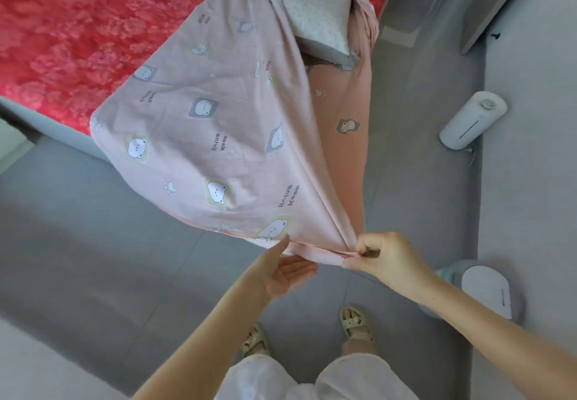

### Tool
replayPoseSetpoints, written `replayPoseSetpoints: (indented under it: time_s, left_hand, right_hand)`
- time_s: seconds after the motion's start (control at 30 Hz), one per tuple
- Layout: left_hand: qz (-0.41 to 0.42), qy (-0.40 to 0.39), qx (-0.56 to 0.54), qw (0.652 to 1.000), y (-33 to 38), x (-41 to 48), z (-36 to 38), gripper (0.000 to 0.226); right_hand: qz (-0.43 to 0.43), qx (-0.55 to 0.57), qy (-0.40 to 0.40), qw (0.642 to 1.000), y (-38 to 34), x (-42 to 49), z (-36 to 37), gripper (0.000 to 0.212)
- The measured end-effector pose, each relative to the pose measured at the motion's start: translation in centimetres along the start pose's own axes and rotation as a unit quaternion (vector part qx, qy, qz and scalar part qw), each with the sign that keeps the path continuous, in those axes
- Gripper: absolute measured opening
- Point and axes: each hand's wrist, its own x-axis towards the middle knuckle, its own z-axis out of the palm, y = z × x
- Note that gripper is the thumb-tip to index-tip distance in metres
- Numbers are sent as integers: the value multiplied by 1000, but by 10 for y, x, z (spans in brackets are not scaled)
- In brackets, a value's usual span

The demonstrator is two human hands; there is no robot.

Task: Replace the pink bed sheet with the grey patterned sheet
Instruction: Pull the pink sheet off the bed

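The pink bed sheet (218, 124), printed with small bears and words, hangs stretched from the far end of the bed down to my hands. My right hand (384, 257) grips its gathered corner in a fist. My left hand (285, 270) lies flat, palm up, under the sheet's lower edge, thumb touching the fabric. A white pillow (318, 15) lies in the lifted sheet near the top. The bare mattress has a red flowered cover (78, 31). No grey patterned sheet is in view.
Grey tiled floor lies around my sandalled feet (354, 323). A white cylindrical appliance (471, 120) stands at the right, and a round white and grey device (487, 290) sits by my right arm. The grey bed frame edge (62, 131) runs at the left.
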Motion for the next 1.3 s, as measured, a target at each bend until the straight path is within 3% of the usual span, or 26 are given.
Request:
replayPoseSetpoints:
  time_s: [0.1, 0.23, 0.43, 0.7, 0.9, 1.0, 1.17, 1.23, 1.3]
  left_hand:
    - [44, 2, -85, 995, -19, 5, 15, 34]
    - [118, 76, -143, 980, -54, 11, 41, 14]
    - [245, 219, -33, 944, -111, 17, 80, 33]
    - [246, 139, -8, 959, -125, 5, 104, 12]
    - [236, 87, -84, 964, -136, 19, 98, 7]
    - [249, 61, -168, 952, -152, 30, 89, 9]
    - [295, 100, -195, 930, -177, 39, 72, 17]
    - [303, 129, -185, 926, -185, 41, 66, 23]
    - [310, 142, -180, 923, -193, 42, 61, 25]
  right_hand:
    - [-34, -7, -39, 999, 17, 3, -12, 47]
    - [-69, 32, -90, 993, 43, 12, -26, 35]
    - [-136, 7, -155, 978, 73, 17, -35, 42]
    - [-181, -30, -188, 965, 94, 17, -35, 52]
    - [-123, 6, -207, 970, 100, 19, -34, 23]
    - [-134, -46, -258, 956, 96, 21, -34, 7]
    - [-176, -130, -312, 924, 84, 42, -41, 8]
    - [-229, -214, -273, 910, 81, 53, -42, 10]
    - [-335, -356, -156, 858, 75, 65, -45, 15]
